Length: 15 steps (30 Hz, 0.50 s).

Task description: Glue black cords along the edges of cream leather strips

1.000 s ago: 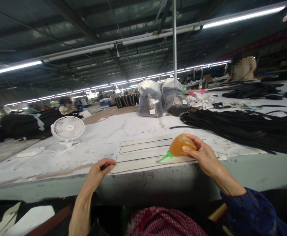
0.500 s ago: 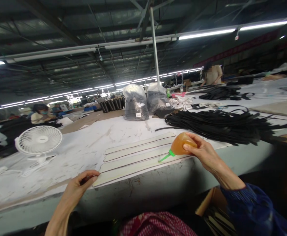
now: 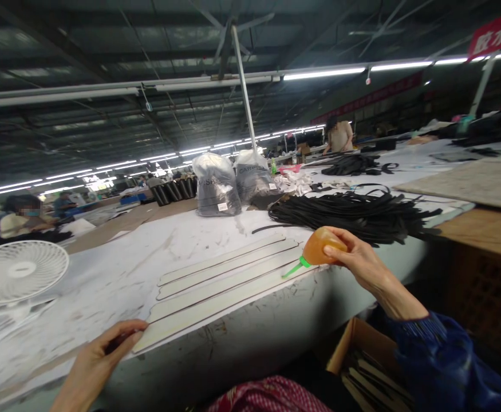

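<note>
Several pale strips with dark edges [image 3: 228, 306] lie side by side on the white-covered table [image 3: 181, 232]. My right hand [image 3: 355, 254] is wrapped round a squeeze bottle of amber liquid [image 3: 321, 247]. The bottle is tilted, and its green nozzle [image 3: 293, 270] points down at the nearest strip, toward the right end. At the left end of that strip, my left hand [image 3: 113, 343] pinches the corner between thumb and fingers.
A white fan [image 3: 22, 269] stands at the left. Behind the strips are two filled bags [image 3: 216, 189] and a heap of black straps [image 3: 348, 214]. A box of strips [image 3: 347, 349] sits below the table edge. Two people work farther back.
The view has turned to the right, so the fan and bags appear farther left. The bottle's nozzle has moved right along the nearest strip. My left hand still holds the strip's left end.
</note>
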Each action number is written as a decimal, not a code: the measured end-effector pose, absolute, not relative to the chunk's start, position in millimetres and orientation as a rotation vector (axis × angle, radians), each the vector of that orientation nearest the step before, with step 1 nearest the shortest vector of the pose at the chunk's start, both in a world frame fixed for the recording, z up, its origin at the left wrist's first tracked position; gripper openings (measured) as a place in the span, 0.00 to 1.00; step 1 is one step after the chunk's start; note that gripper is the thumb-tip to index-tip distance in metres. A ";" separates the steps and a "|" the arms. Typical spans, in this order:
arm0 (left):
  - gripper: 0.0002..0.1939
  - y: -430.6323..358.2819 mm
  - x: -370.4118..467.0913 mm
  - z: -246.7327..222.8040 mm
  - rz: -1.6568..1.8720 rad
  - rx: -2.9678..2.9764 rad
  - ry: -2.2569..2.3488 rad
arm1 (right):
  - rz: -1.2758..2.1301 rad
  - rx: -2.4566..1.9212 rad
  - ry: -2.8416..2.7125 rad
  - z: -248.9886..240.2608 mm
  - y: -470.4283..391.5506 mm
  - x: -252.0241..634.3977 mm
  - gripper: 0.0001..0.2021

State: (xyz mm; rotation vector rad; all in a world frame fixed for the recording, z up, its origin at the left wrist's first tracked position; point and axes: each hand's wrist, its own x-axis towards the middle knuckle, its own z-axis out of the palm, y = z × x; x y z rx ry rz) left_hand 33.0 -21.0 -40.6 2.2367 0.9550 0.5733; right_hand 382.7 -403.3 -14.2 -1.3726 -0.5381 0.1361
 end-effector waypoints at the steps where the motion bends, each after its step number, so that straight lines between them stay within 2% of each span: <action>1: 0.20 -21.1 33.0 -39.4 0.573 2.244 0.953 | 0.129 -1.377 -0.534 -13.9 -406.1 384.1 0.31; 6: 0.20 -17.1 33.9 -42.1 0.581 2.277 0.948 | 0.097 -1.383 -0.533 -13.0 -418.3 391.6 0.28; 15: 0.25 -11.5 35.9 -48.3 0.693 2.309 0.821 | 0.027 -1.414 -0.472 -13.8 -441.3 409.7 0.30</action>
